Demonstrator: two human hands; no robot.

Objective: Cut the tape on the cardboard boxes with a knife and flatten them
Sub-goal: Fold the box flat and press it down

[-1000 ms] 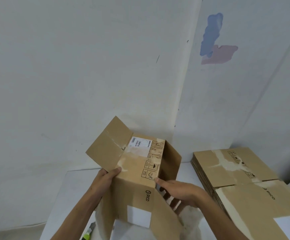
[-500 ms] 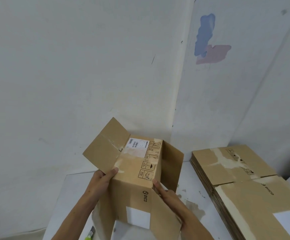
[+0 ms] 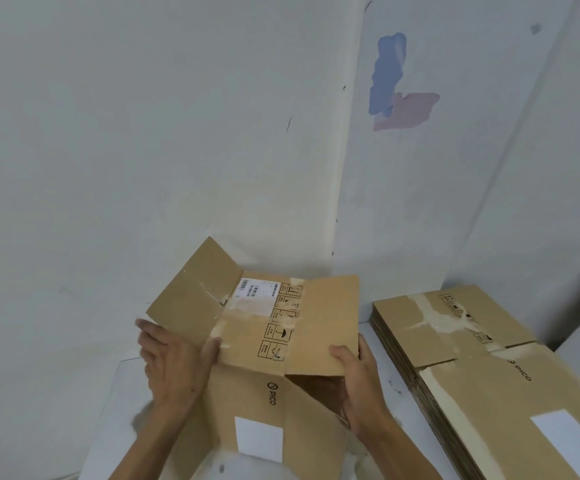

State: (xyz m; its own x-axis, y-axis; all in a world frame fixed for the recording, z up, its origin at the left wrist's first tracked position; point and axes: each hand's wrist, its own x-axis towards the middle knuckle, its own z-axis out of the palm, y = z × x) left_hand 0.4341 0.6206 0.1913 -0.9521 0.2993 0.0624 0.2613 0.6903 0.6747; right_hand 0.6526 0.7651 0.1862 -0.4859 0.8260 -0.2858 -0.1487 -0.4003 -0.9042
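Since the earlier frame the right hand (image 3: 359, 379) has come off the front panel to grip the right flap (image 3: 326, 317), now swung open; the left hand (image 3: 174, 362) grips the left flap (image 3: 191, 303), thumb on top; the cardboard box (image 3: 257, 393) stands between them on the white table (image 3: 108, 410), beside the flattened stack (image 3: 489, 368); uneven pressing could tear a flap or skid the box off.

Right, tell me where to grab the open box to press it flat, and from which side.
Hold the open box by its two spread side flaps, coming in from either side: left hand on the left flap, right hand on the right flap. The flaps splay outward and give free edges, probably good leverage.
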